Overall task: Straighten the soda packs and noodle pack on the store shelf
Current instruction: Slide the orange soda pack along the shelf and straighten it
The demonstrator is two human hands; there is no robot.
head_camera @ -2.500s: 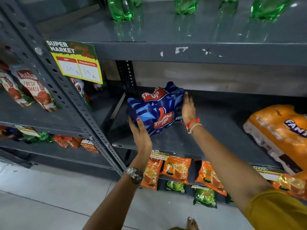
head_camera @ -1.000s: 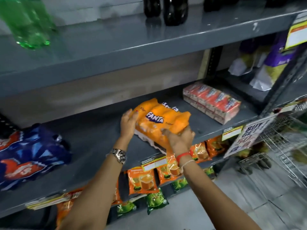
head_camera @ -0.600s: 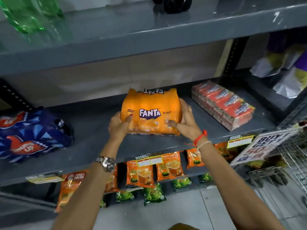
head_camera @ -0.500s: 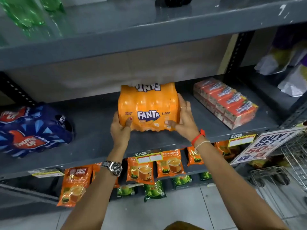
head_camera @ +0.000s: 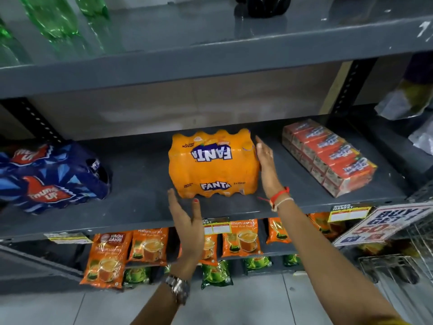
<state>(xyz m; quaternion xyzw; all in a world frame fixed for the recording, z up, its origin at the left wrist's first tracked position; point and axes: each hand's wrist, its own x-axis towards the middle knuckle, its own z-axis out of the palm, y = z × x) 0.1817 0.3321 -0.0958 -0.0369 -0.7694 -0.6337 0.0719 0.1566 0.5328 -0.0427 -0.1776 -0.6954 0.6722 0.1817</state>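
Note:
An orange Fanta soda pack (head_camera: 212, 171) lies square on the grey middle shelf (head_camera: 140, 207), label facing me. My right hand (head_camera: 266, 165) rests flat against its right side, fingers straight. My left hand (head_camera: 187, 219) hovers open just off the pack's front left corner, at the shelf edge. A blue Thums Up soda pack (head_camera: 50, 177) lies at the far left of the same shelf, angled. A red-orange noodle pack (head_camera: 328, 156) lies slanted on the right of the shelf.
Green bottles (head_camera: 54, 17) and a dark bottle (head_camera: 260, 5) stand on the shelf above. Orange tea pouches (head_camera: 150, 245) and green pouches hang below the middle shelf. A promo sign (head_camera: 379, 224) and a wire basket (head_camera: 398, 270) sit at lower right. White bags occupy the right bay.
The Fanta pack has been set down flat on the shelf. My left hand has come off it and drawn back; my right hand has flattened against its side.

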